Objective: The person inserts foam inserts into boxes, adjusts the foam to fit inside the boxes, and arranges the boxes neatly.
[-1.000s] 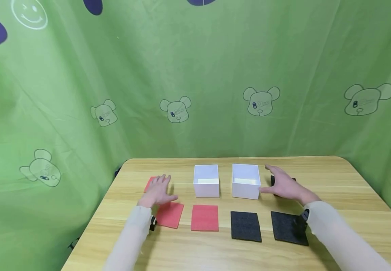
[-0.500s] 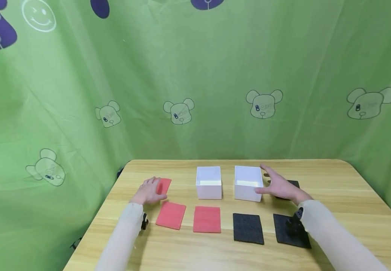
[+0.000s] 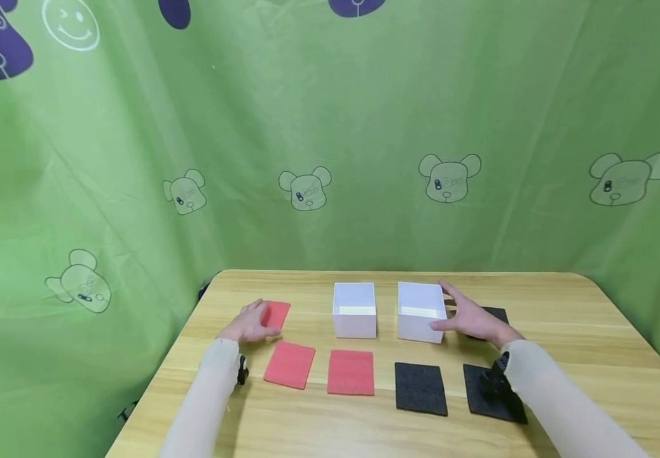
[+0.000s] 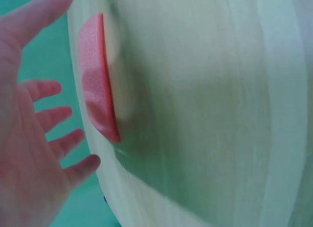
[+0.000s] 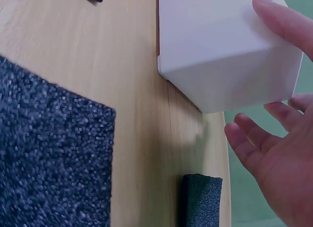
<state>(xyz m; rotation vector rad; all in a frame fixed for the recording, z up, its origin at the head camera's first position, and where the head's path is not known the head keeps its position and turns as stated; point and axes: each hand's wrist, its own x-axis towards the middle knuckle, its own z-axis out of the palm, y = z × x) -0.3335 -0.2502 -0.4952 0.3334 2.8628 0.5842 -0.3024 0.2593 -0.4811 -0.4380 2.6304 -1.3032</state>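
Red foam lies under the left hand (image 3: 248, 325): the far red pad (image 3: 277, 314) sits just past its fingertips, its near edge partly covered by them in the head view. The left wrist view shows that hand with fingers (image 4: 54, 117) spread and nearly straight, gripping nothing, the pad's edge (image 4: 98, 85) just beyond them on the wooden table (image 3: 564, 318); I cannot tell whether the tips actually press on it. Below the heel of that hand lies a second red pad (image 3: 290, 364), and a third red pad (image 3: 351, 372) lies further toward the middle.

The right hand (image 3: 470, 318) is at the right-hand white box (image 3: 419, 312). Its thumb rests against the box's near right corner and its fingers reach along the right wall, loosely spread and not clamped; in the right wrist view one fingertip (image 5: 281, 19) touches the box's side (image 5: 215, 51) while the others hang just off it. Behind those fingers, partly hidden by the hand, is a far black pad (image 3: 496, 314). By the wrist lie two more black pads, one (image 3: 420, 388) toward the middle and one (image 3: 493, 401) partly under the sleeve. A second white box (image 3: 355, 310) stands between the two hands, apart from both.
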